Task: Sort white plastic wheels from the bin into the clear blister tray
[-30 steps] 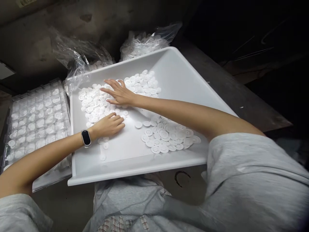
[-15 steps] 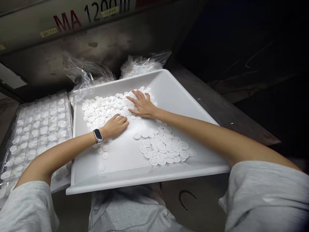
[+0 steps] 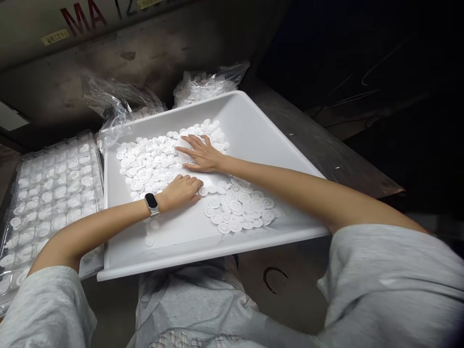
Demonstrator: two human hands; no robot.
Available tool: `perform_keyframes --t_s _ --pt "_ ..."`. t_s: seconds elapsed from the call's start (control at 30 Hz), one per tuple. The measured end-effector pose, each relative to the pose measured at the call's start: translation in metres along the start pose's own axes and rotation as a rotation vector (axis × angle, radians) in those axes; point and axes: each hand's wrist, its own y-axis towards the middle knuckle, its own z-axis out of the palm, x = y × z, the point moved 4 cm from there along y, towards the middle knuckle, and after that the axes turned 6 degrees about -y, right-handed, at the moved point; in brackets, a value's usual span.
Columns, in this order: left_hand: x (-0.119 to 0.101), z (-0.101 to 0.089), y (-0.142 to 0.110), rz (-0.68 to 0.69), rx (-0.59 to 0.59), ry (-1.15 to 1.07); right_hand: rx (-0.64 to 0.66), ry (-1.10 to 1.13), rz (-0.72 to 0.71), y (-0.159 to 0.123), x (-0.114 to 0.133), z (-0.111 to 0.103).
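A large white tray (image 3: 282, 145) carries two groups of small round white plastic discs. The wider heap (image 3: 152, 157) lies along its far left, and a smaller pile (image 3: 239, 208) of flat discs with holes lies at the near right. My right hand (image 3: 203, 155) rests with fingers spread on the right part of the wide heap. My left hand (image 3: 179, 192), with a watch band at the wrist, is curled over the tray floor between the groups. A white disc (image 3: 203, 191) shows at its thumb and fingertips; the palm side is hidden.
Left of the tray stands a clear compartment tray (image 3: 54, 188) full of white parts. Two clear plastic bags (image 3: 208, 89) (image 3: 123, 99) with white parts sit behind, against a machine panel (image 3: 145, 53). Dark table surface (image 3: 308, 130) extends to the right.
My left hand has shifted right towards the smaller pile, and a disc now shows at its fingertips. My right hand stays spread on the heap. The view has moved slightly.
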Motion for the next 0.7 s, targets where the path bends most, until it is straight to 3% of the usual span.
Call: perform_keyframes --t_s 0.1,0.23,0.47,0.6,0.7 --pt "-0.008 -0.003 0.005 -0.022 0.008 -0.058 -0.028 0.002 0.057 0.010 0.000 0.001" --pt "-0.004 -0.013 -0.007 -0.054 0.004 -0.079 -0.065 0.016 0.060 0.023 0.011 -0.005" --pt "0.015 -0.050 -0.066 -0.114 -0.045 -0.062 -0.074 0.112 -0.121 0.054 0.067 -0.011" --pt "0.016 -0.068 -0.105 -0.176 -0.114 -0.046 -0.075 0.154 -0.127 0.086 0.094 -0.017" --pt "0.006 -0.084 -0.124 -0.190 -0.234 -0.022 -0.068 0.130 -0.112 0.102 0.104 -0.032"
